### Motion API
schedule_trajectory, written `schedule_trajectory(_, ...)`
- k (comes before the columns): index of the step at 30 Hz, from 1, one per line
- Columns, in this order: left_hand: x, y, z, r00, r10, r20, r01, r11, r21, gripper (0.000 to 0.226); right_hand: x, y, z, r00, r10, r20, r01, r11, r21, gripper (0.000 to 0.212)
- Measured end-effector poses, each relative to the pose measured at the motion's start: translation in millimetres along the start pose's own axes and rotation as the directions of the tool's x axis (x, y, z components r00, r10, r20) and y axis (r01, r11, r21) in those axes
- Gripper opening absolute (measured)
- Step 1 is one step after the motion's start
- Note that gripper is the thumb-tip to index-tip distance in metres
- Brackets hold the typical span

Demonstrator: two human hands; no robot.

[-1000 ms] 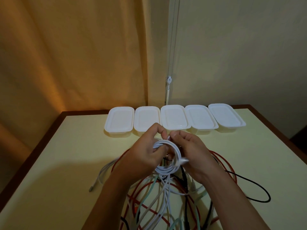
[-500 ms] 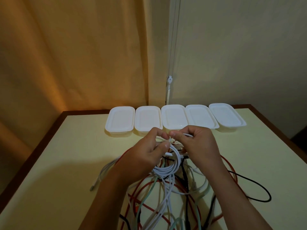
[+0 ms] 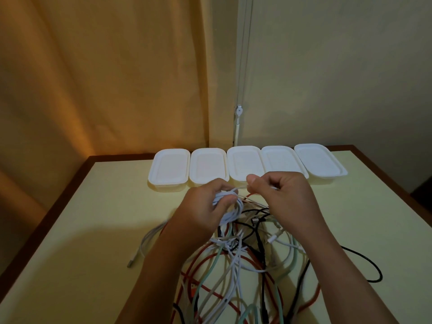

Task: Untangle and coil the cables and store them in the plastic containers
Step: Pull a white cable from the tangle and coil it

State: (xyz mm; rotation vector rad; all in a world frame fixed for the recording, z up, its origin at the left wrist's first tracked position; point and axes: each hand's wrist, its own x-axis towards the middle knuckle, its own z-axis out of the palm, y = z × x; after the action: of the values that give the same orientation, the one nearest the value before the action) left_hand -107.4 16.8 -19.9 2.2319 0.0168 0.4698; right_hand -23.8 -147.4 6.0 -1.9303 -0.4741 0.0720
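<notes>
Since a second ago our right hand (image 3: 284, 199) has moved away from our left hand (image 3: 204, 206), toward the far edge of the table (image 3: 93, 218), drawing a short length of white cable (image 3: 242, 187) out between them. We see our left hand curled around a small coil of white cable (image 3: 230, 212), thumb pressing across its top, held just above the tangle. Our right hand pinches the free strand between thumb and forefinger, the other fingers curled in.

The relation that matters: the taut strand runs from the top of the coil rightward and slightly away from us to the right hand's pinch, so the free end lies to the right of the coil and the right hand is the nearer one to wrap it. We judge the next wrap has to carry that strand back over the coil.

The rest of the white cable trails down from the coil into a pile of red, green, black and white cables (image 3: 245, 265) spread toward the near edge of the table. Five white plastic containers (image 3: 244, 166) stand with lids on in a row along the far edge, just beyond our hands.
</notes>
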Motion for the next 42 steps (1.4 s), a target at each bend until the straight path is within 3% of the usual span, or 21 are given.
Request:
schedule_trajectory(6,2.3,-9.4,8.0,0.947,-0.006,-0.322,0.008,1.000,0.006,0.020,-8.1,-3.2,16.2,0.970,0.114,0.214,-0.140,0.984,0.112,0.025)
schedule_trajectory(9,4.0,-5.7,12.0,0.920,-0.049,-0.388,0.025,0.997,-0.068,0.019,-11.1,-6.5,21.4,0.941,0.154,0.300,-0.229,0.945,0.233,0.022)
schedule_trajectory(13,5.7,-5.3,14.8,0.933,-0.203,-0.297,0.120,0.953,-0.277,0.018,-12.9,-7.1,22.6,0.930,0.185,0.317,-0.283,0.911,0.300,0.023)
schedule_trajectory(17,5.1,-2.9,13.2,0.947,-0.249,-0.202,0.143,0.892,-0.428,0.024,-13.8,-7.6,25.8,0.951,0.205,0.230,-0.253,0.946,0.203,0.030)
schedule_trajectory(20,4.8,3.3,10.1,0.960,-0.225,-0.169,0.116,0.864,-0.489,0.027,-13.8,-2.8,28.2,0.980,0.124,0.154,-0.136,0.988,0.071,0.028)
schedule_trajectory(23,6.8,10.1,6.7,0.960,-0.205,-0.189,0.075,0.842,-0.534,0.032,-11.9,2.6,31.8,0.996,-0.061,0.071,0.065,0.996,-0.055,0.011)
schedule_trajectory(26,8.3,18.7,4.2,0.961,-0.188,-0.202,0.029,0.798,-0.602,0.031,-9.3,3.2,32.5,0.983,-0.183,0.013,0.183,0.982,-0.040,0.015)
schedule_trajectory(32,7.7,18.0,6.1,0.983,-0.162,-0.089,0.060,0.735,-0.675,0.033,-8.4,5.9,31.4,0.986,-0.166,0.007,0.165,0.986,0.019,0.011)
schedule_trajectory(35,4.2,19.9,6.0,0.993,-0.119,0.024,0.111,0.811,-0.574,0.019,-5.9,9.0,28.8,0.973,-0.201,-0.111,0.196,0.979,-0.059,0.007)
schedule_trajectory(37,1.9,23.1,6.4,0.995,-0.090,0.054,0.105,0.842,-0.529,0.021,-5.1,8.5,27.4,0.964,-0.213,-0.159,0.201,0.975,-0.093,0.003)
schedule_trajectory(42,-0.8,24.9,8.4,0.995,-0.091,0.050,0.103,0.820,-0.563,0.029,-4.5,11.0,28.7,0.969,-0.189,-0.160,0.170,0.977,-0.127,0.007)
